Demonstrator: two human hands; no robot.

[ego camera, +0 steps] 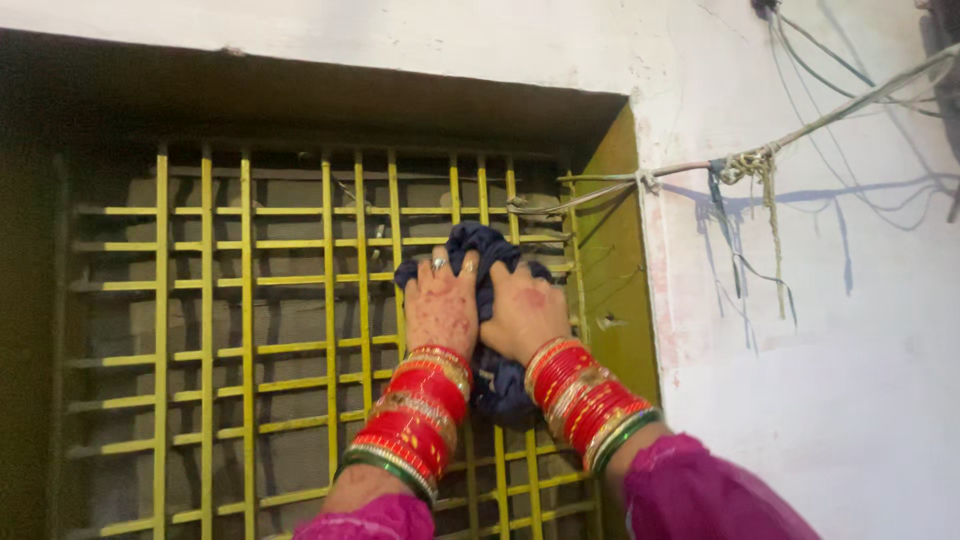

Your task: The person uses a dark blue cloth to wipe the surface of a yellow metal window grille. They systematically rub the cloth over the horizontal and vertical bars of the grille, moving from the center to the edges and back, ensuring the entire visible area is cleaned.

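A dark blue cloth [482, 247] is bunched up against the yellow metal window grille [247, 300], near its upper right part. My left hand [440, 305] grips the cloth from the left, fingers curled over its top. My right hand [522, 312] presses on it from the right, side by side with the left one. More of the cloth hangs down between my wrists. Both wrists carry stacks of red, gold and green bangles, and the sleeves are magenta.
The grille sits in a dark recessed window frame [610, 250] with an olive-yellow side wall. To the right is a white plastered wall [860, 380]. A cord with knotted strings and wires [745, 165] runs from the grille's upper right corner up across the wall.
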